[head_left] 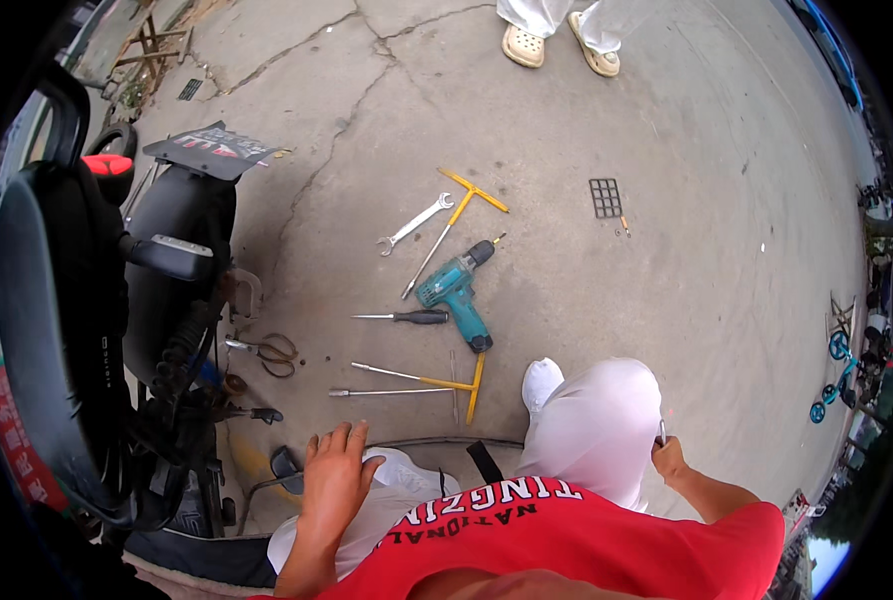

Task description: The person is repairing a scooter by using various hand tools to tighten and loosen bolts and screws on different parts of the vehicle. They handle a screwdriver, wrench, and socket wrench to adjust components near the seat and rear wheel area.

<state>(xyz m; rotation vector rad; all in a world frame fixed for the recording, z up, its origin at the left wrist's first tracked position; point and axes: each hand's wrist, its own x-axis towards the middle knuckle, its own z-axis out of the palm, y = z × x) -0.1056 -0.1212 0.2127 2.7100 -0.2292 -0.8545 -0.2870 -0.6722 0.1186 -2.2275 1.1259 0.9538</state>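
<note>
The person's two hands are well apart: the left hand (336,478), on the near left side of the teal-and-black cordless drill (458,297), is loosely spread with its back upward, and whether it touches the leg below cannot be told. The right hand (672,460), to the drill's near right, curls around a slim silvery object (662,431) beside the white-trousered knee (601,420); most of that object is hidden. On the grey concrete ground (726,260), a yellow-handled T-shaped wrench (477,388) and a straight silver metal rod (391,393) lie just nearer than the drill. Left of it are a black-handled screwdriver (421,317) and, farther out, dark-handled scissors (276,352). Beyond it lie a second yellow T-handled wrench (474,192) and a silver double-ended spanner (411,227). A black motorbike (181,210) stands well left of the drill; a black plastic grid (604,198) lies beyond it to the right. Farthest past the drill are another person's cream clogs (523,47).
</note>
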